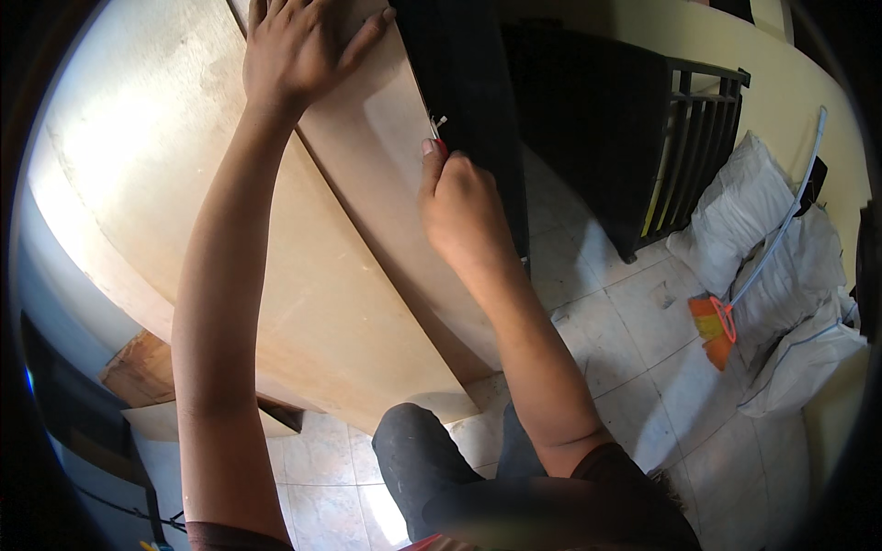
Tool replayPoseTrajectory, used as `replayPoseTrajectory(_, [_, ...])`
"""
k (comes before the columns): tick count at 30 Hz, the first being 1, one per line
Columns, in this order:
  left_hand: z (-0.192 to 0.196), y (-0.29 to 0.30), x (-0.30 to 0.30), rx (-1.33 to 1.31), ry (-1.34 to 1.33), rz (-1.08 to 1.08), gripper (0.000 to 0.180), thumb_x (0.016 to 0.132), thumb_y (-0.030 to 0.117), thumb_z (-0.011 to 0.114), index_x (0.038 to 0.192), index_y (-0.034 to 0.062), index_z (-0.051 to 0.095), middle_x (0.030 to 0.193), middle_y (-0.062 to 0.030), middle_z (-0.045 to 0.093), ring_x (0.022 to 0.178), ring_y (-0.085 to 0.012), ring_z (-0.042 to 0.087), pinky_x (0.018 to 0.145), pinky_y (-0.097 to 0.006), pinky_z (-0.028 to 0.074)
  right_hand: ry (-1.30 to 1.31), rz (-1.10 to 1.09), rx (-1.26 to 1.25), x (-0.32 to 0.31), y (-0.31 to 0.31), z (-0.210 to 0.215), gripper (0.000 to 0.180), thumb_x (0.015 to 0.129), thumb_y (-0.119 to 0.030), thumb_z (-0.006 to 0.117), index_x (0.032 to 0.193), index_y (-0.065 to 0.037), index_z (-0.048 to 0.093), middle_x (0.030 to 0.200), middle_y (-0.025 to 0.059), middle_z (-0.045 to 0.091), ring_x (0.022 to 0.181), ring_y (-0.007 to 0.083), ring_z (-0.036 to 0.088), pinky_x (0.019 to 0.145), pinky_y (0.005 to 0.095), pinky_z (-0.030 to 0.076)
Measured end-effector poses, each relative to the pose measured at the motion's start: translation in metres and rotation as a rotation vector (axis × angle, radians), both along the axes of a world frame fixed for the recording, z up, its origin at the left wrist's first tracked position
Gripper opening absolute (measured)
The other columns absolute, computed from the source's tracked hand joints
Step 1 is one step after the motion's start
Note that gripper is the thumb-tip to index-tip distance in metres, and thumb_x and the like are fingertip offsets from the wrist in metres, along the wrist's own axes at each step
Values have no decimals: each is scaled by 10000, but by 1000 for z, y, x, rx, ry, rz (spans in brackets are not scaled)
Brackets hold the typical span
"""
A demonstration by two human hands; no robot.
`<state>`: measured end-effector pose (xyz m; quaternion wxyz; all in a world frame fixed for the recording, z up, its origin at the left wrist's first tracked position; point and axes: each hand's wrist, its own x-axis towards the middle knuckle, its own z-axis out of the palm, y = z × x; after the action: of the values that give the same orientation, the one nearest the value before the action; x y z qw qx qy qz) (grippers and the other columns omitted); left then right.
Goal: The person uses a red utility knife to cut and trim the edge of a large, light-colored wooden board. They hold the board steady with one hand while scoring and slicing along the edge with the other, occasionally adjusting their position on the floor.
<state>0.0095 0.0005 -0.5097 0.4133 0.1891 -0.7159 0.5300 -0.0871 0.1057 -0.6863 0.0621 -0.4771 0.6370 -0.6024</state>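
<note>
My left hand (299, 46) lies flat, fingers spread, on the upper part of a light wooden board (367, 184) that leans over a larger pale wooden panel (165, 184). My right hand (459, 202) is closed at the board's right edge, thumb pressed on the wood, next to a small pale piece (437, 120) that sticks out of that edge. Whether the fingers hold something is hidden. Right behind the edge hangs a dark sheet (469, 83).
A black slatted crate (643, 138) stands on the tiled floor (625, 340) at the right. White sacks (763, 239) and a broom with an orange head (712, 326) lie further right. A brown wooden block (138, 367) sits lower left. My knee (413, 450) is below.
</note>
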Motion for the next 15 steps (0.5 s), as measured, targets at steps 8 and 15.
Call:
replayPoseTrajectory(8, [-1,1,-2,16,2,3,811,954,501,520,1638,123,304,1713,-157,252,1601,-328,181,1313,-522,87,-98,6,-23,6,-8,-1,625,1115,-360,422,718,77,627,730,333,665,771,511,695,683,544,581])
replayPoseTrajectory(15, [1,1,-1,-3,-8,32,819,955,519,504,1640,120,299,1716,-163,241,1603,-328,173,1312,-521,89,-41,-59,8,8,-8,-4,572,1102,-329,438,760,51,697,764,309,690,811,470,718,718,527,608])
